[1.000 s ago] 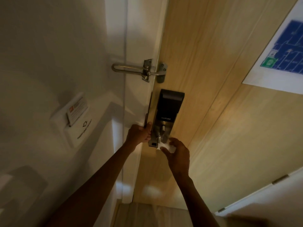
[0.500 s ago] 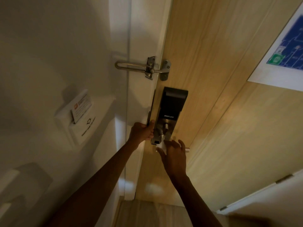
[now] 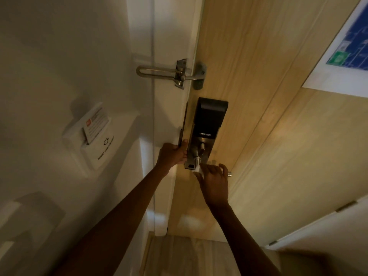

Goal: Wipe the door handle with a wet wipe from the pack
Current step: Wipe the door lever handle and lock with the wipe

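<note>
Since a moment ago, my right hand (image 3: 214,181) has slid along the door handle (image 3: 229,173) toward the lock plate (image 3: 201,148), so the lever's tip now shows past my fingers. On the left, my left hand (image 3: 173,154) is curled around the door edge (image 3: 184,124), steadying it. To the right, my right hand presses the wet wipe (image 3: 198,169) against the handle's base, fingers bent over it. I judge the wiping is under way; next comes a firm stroke back out toward the tip.

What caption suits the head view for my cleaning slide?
Right hand wipes the door handle with a wet wipe; left hand grips the door edge.
</note>
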The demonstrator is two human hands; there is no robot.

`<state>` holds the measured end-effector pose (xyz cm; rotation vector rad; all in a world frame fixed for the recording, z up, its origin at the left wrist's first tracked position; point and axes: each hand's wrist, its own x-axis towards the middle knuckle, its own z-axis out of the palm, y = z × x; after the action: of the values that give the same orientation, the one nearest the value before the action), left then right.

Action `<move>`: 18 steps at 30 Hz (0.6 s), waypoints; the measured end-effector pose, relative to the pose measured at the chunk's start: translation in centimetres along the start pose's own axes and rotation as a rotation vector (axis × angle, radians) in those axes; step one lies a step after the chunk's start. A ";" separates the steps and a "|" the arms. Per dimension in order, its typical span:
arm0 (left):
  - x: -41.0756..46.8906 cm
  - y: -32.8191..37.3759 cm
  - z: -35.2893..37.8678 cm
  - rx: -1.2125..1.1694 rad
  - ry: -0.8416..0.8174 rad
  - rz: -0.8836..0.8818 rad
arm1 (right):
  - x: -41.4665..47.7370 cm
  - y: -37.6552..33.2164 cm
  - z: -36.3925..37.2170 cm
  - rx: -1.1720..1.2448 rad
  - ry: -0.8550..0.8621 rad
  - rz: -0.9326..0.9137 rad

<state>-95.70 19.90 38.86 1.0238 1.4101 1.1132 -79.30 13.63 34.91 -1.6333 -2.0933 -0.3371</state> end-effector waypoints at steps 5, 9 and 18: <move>-0.4 0.0 0.0 0.031 0.004 0.014 | 0.1 2.7 0.1 -0.129 -0.028 -0.179; -0.2 0.0 -0.1 0.055 -0.041 0.014 | -0.1 5.0 -0.4 -0.196 -0.046 -0.266; 0.1 0.1 -0.4 0.028 -0.039 0.005 | -0.3 9.1 -2.7 -0.021 -0.117 -0.167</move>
<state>-96.14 19.95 39.01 1.0641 1.3968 1.0742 -69.92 14.53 36.27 -1.5275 -2.3284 -0.3253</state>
